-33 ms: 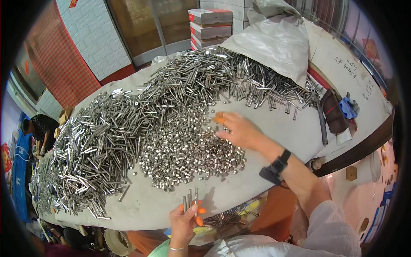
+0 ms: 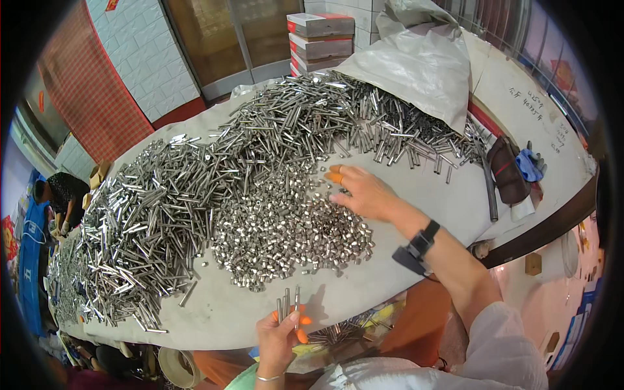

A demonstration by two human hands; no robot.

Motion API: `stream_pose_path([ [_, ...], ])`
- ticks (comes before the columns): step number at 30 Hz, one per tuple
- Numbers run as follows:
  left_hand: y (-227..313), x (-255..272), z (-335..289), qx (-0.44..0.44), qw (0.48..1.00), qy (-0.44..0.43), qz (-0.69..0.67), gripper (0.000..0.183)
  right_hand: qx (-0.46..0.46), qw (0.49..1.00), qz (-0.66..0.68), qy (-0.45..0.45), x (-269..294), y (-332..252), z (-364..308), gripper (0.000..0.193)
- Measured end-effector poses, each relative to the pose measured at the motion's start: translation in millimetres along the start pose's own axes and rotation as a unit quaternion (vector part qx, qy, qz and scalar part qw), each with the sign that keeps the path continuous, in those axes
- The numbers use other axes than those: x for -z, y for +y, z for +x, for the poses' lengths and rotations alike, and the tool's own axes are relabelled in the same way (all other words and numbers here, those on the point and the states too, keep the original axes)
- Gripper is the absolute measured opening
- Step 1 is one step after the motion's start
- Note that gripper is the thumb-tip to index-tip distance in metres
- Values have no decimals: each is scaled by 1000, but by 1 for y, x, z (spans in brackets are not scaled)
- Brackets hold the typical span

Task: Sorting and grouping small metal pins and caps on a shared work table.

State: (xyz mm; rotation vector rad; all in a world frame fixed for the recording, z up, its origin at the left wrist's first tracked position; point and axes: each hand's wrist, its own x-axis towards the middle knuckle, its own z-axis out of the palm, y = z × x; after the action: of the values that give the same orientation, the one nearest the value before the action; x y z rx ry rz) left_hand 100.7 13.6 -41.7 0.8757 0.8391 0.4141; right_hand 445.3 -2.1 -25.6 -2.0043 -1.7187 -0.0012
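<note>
My left hand grips several slim metal tubes upright between thumb and fingers, at the table's near edge. Orange finger covers show on both hands. Over the right side of a heap of short metal sleeves, my right hand hovers with thumb and forefinger apart. Nothing shows between those fingers. A long bank of loose metal tubes lies behind and to the left of the sleeves, on a pale table cover.
A white woven sack partly covers the far tubes. On the right lie a dark pouch, a blue glove and a metal bar. Boxes are stacked behind. Another person bends at the far left.
My right hand has shifted very slightly, and its wrist has turned a little. My left hand keeps its hold on the tubes.
</note>
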Motion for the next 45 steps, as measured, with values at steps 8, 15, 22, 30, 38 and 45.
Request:
stream_pose_path([
  [8,-4,6,4,16,999,28,-12,18,30,991,67,-113,-35,14,21,53],
  [15,-11,12,8,9,1000,15,-25,22,19,989,129,-71,-35,-7,60,52],
  [22,-3,12,10,29,999,0,-32,22,8,997,18,-72,-74,7,96,60],
  [30,-8,10,9,16,998,23,-51,22,65,984,81,-145,-85,-3,85,64],
  [38,-12,11,10,4,999,23,-43,22,206,953,137,-178,-65,-48,50,51],
  [45,-14,13,9,-1,999,12,-40,22,103,954,138,-246,-37,-78,78,50],
])
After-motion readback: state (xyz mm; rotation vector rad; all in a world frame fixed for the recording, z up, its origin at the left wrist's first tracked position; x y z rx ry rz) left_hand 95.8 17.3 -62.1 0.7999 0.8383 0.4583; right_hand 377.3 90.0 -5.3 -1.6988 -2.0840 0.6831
